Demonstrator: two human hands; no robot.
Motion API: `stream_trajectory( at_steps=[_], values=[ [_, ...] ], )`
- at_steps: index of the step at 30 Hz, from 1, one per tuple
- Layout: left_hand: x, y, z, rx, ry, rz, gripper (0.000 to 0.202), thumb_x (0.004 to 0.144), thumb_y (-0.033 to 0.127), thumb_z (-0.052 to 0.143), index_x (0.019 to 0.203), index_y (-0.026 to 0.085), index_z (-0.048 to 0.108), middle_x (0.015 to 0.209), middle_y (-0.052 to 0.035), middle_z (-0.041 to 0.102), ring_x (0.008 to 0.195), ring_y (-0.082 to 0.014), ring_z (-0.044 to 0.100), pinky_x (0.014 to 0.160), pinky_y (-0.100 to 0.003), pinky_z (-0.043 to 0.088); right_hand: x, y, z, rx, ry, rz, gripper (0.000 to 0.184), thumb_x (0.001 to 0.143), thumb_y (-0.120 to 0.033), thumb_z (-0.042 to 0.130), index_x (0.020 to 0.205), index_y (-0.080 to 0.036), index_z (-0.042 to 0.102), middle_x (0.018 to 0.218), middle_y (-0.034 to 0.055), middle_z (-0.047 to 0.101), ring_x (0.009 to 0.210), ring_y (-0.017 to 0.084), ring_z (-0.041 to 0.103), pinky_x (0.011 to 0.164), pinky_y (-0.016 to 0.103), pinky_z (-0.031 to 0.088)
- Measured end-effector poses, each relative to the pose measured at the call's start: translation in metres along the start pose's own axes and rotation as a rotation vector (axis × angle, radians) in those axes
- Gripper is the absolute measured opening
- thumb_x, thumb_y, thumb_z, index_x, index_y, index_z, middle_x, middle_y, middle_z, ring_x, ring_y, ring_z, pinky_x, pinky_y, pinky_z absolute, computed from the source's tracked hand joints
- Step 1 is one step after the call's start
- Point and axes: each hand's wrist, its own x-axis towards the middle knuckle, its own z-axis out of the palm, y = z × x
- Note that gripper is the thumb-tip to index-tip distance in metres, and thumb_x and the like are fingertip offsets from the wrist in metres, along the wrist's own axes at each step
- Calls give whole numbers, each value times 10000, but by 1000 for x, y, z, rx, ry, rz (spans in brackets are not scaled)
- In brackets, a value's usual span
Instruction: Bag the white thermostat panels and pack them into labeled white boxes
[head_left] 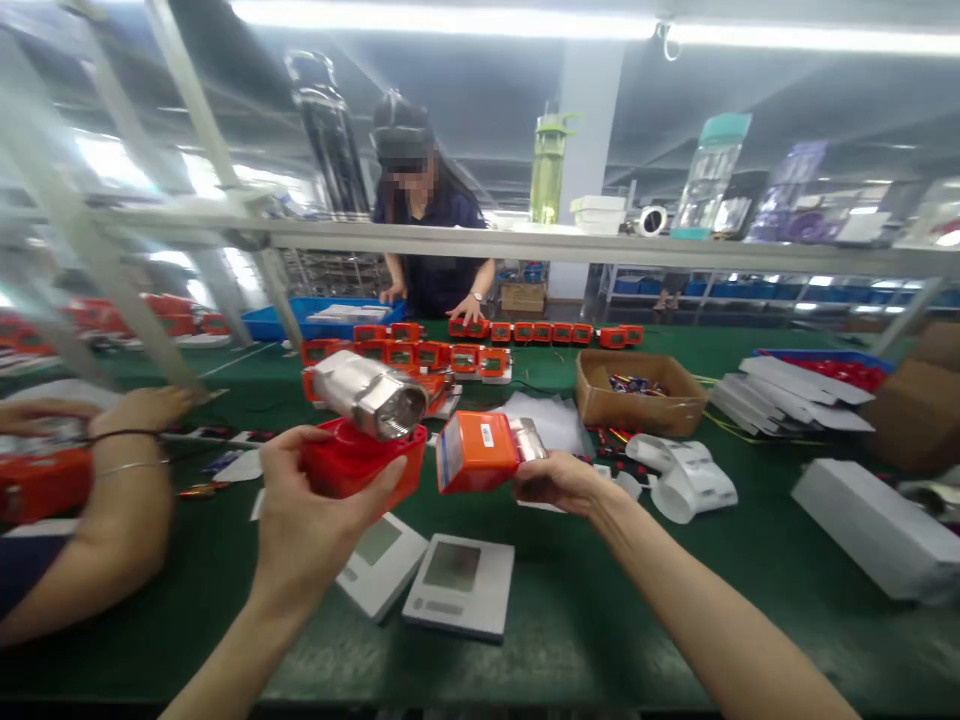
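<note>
My left hand grips a red boxy device with a silver hex pipe fitting on its upper side, the open bore turned to the right. Fingers and thumb wrap round the red housing. My right hand is closed on the metal neck of an orange boxy device, which has a small white label and is held out to the left. The two devices are close together, above the green table. Below them lie a white thermostat-like panel with a grey screen and a second such white panel, partly behind my left wrist.
Rows of orange devices stand ahead. A cardboard box holds small parts. A label roll and a white box lie right. A co-worker's arm is left; another person stands opposite, behind a shelf rail.
</note>
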Motion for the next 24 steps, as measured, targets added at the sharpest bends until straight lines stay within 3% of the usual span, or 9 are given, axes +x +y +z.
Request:
stream_trajectory(
  at_steps=[3,7,12,15,18,21,24],
  values=[
    [-29,27,14,-180,-47,-55,815,465,519,821,1130,272,421,933,-7,570,716,-215,610,574,-355,548,-61,-14,-29,38,-3,-169,357,582,-84,746,917,-134,633,843,6,673,754,144,626,734,258,503],
    [-81,65,44,-385,-199,-148,773,440,473,837,1065,267,432,893,-18,587,671,-211,619,513,-324,546,-151,-17,-78,-60,83,-360,520,547,-117,781,1041,-160,626,1003,36,688,892,187,628,801,272,477],
    [-156,98,103,-521,-483,-211,687,526,424,817,1051,249,410,934,-17,586,695,-195,628,594,-333,550,-239,-8,-156,-470,415,-359,591,587,-171,776,1124,-187,529,1025,34,666,900,213,616,774,291,472],
    [-198,108,149,-521,-592,-172,624,587,423,788,1034,238,395,983,-35,579,776,-211,630,692,-382,546,-267,4,-202,-827,604,-304,479,623,-193,724,1046,-186,500,890,3,639,773,185,606,662,256,460],
    [-233,113,196,-458,-604,-80,572,627,403,773,1025,226,402,1002,-44,558,885,-233,610,791,-419,519,-278,18,-239,-1087,706,-235,419,651,-201,660,1027,-190,475,851,-1,620,752,182,604,647,251,450],
    [-260,114,237,-438,-544,41,536,650,373,759,1031,211,417,1011,-52,537,936,-244,591,817,-426,507,-281,30,-265,-1180,791,-176,412,648,-181,629,1030,-188,476,846,22,625,759,207,608,677,282,436],
    [-281,112,271,-431,-503,97,511,653,352,752,1017,201,426,1007,-56,509,959,-252,573,829,-442,500,-283,35,-277,-1268,808,-146,356,687,-176,592,1026,-191,485,848,40,627,771,221,610,683,289,419]
  ],
)
